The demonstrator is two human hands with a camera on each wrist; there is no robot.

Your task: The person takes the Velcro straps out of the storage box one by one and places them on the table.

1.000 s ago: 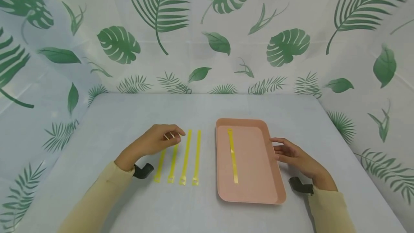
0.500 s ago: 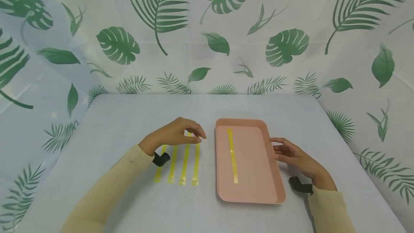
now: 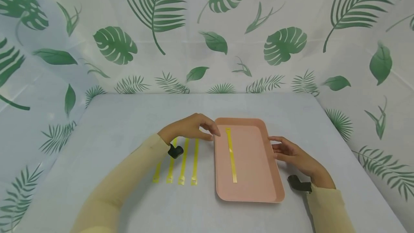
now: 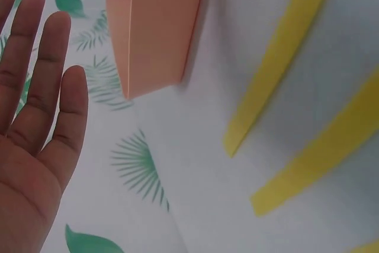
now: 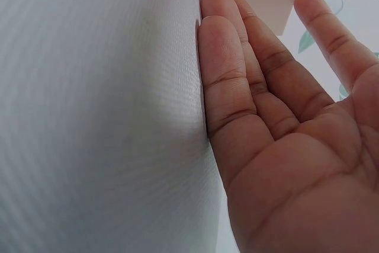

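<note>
A pink tray lies on the table with one flat yellow strap lengthwise inside, its slotted head at the far end. Left of the tray, several similar yellow straps lie side by side, slotted heads nearest me. My left hand is over their far ends, its fingertips at the tray's far-left rim; contact cannot be made out. In the left wrist view its fingers look extended and hold nothing. At the tray's right side is my right hand, fingertips against the outer wall, little finger side resting on the table.
A white tablecloth covers the table. Behind it and at both sides hangs a white sheet with green leaf prints. A black wrist mount under the left wrist partly covers the straps.
My left hand has moved right across the straps to the tray's left rim, holding nothing. The right hand, tray and straps have stayed in place.
</note>
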